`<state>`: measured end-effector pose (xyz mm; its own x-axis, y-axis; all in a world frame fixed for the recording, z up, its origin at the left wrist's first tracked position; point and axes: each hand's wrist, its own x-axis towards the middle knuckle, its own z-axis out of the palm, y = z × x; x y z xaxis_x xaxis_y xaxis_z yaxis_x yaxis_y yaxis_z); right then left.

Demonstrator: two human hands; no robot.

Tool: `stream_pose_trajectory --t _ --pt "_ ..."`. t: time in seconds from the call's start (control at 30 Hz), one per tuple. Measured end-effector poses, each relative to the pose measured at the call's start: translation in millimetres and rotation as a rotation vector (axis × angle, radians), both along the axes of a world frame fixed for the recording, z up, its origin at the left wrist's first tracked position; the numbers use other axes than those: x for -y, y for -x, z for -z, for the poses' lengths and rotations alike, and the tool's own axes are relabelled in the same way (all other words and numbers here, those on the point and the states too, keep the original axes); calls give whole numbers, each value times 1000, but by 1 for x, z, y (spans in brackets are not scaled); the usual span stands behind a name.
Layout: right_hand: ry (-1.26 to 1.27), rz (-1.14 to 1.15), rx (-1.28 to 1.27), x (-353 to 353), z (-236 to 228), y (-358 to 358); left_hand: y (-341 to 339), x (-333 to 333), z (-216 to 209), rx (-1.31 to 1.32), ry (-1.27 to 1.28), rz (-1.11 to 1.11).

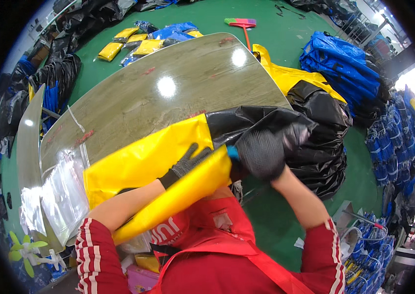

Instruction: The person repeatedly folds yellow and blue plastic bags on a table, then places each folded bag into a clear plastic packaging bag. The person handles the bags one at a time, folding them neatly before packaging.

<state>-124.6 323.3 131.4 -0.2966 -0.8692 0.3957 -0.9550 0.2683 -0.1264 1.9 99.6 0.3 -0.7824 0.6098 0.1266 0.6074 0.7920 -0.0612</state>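
Observation:
A yellow and black coated-fabric piece (153,147) lies along the near side of the table, its yellow part to the left and its black part to the right. My left hand (188,164), in a dark knit glove, rests on the yellow part with fingers stretched out. A raised yellow flap (183,196) crosses in front of its wrist. My right hand (261,154), gloved in dark grey, is over the black part beside the flap's end. Motion blurs it and its fingers are hidden. A small bit of blue shows between that hand and the flap.
Under the fabric is a glossy worn table (168,93). Clear plastic bags (65,196) lie at its left end. Black and yellow fabric (315,132) hangs off the right side. Packed bundles (148,46), a broom (242,23) and a blue stack (340,63) stand on the green floor.

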Motion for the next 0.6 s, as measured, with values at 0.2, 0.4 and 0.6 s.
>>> stream_pose_trajectory --t 0.2,0.4,0.6 --pt "-464 203 221 78 41 75 -29 15 -41 218 -227 63" --pt "-512 178 465 82 90 108 -207 154 -92 321 -162 -334" --pt "-541 223 453 90 79 102 -363 143 -47 19 -71 -1115"
